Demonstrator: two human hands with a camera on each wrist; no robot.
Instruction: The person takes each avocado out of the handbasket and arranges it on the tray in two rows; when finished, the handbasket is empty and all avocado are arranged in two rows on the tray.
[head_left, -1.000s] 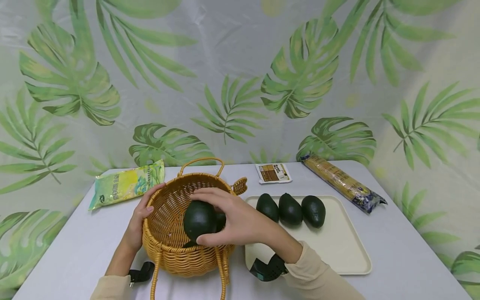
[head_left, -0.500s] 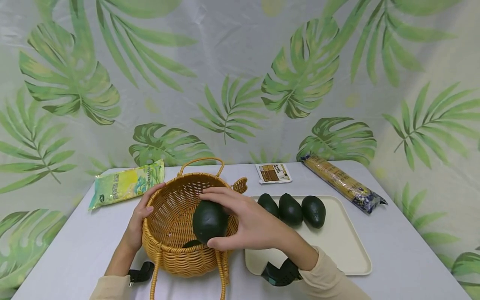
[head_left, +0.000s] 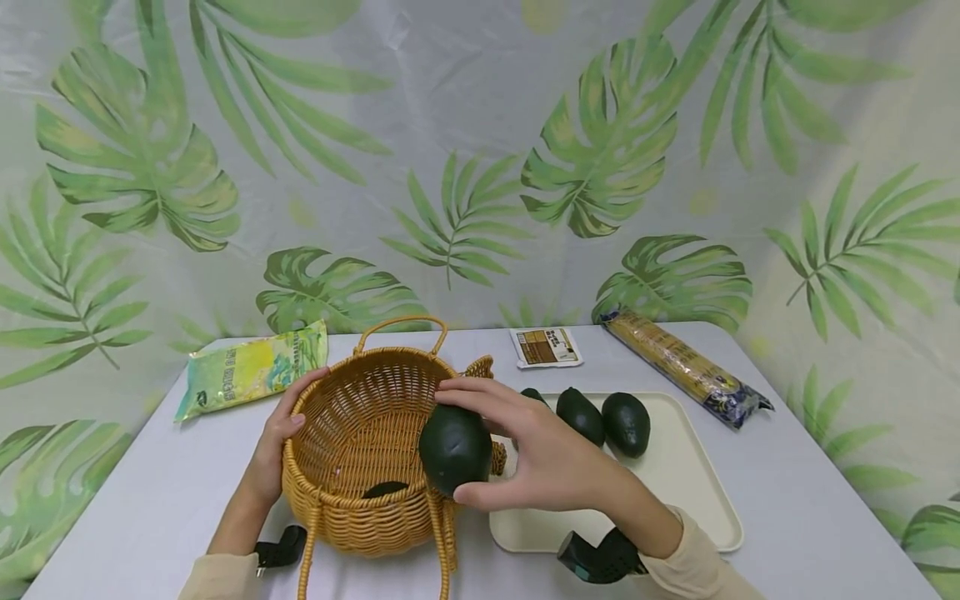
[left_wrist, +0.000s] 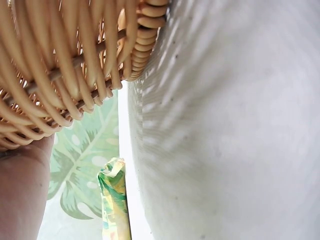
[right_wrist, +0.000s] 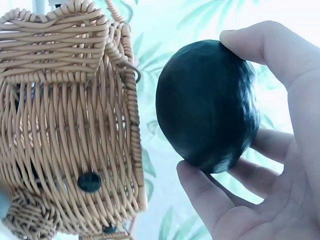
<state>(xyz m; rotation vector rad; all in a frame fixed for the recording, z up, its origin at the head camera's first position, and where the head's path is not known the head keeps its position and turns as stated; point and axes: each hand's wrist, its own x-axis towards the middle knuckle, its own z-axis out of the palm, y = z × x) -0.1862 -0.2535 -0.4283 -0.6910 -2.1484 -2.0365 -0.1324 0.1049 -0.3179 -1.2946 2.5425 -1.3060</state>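
In the head view my right hand (head_left: 547, 454) grips a dark green avocado (head_left: 455, 450) just over the right rim of the wicker basket (head_left: 367, 525). The right wrist view shows the avocado (right_wrist: 205, 105) between thumb and fingers, apart from the basket (right_wrist: 75, 130). My left hand (head_left: 276, 442) holds the basket's left rim. Inside the basket lies another dark green piece (head_left: 386, 489), mostly hidden by the near wall. Two avocados (head_left: 580, 417) show plainly on the cream tray (head_left: 675, 517); a third is partly hidden behind my right hand.
A yellow-green packet (head_left: 251, 371) lies at the back left. Behind the tray is a small brown-and-white packet (head_left: 547, 347). A long bag of noodle-like sticks (head_left: 686, 367) lies at the right. The basket's handles (head_left: 401, 319) stand up behind and hang in front.
My right hand has carried the avocado rightward, from over the basket's opening to its right rim, uncovering more of the interior. The left hand has stayed at the left rim.
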